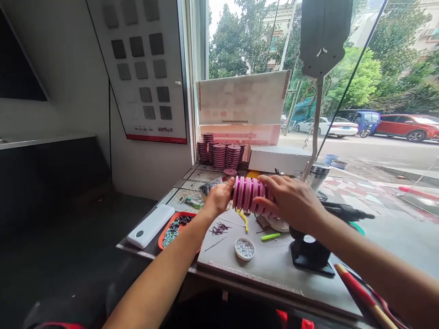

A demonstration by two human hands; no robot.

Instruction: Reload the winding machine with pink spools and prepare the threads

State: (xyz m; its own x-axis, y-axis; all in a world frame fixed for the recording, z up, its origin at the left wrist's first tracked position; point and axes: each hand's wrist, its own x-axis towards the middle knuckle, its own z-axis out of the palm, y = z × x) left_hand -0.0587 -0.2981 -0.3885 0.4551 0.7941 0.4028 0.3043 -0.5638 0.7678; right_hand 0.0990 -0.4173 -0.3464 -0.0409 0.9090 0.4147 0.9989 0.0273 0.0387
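Note:
A row of pink spools wound with purple thread [246, 193] is held sideways above the work table. At its left end, my left hand [219, 197] is closed, thumb up against the end spool. My right hand [291, 198] wraps over the right part of the row, fingers on top and thumb in front. What runs through the middle of the spools is hidden. Below lie a yellow curved-handled tool [244, 220], a bright green stick [270, 236], a small pile of dark thin pieces [220, 228] and a white dish of pale beads [245, 255].
Stacked pink spools [219, 155] stand at the back by the window. An orange tray [160, 239] of small tubes and a white power bank [151, 224] lie at left. A black stand [310, 260] and lamp arm [316, 123] rise at right, near red-handled tools [358, 285].

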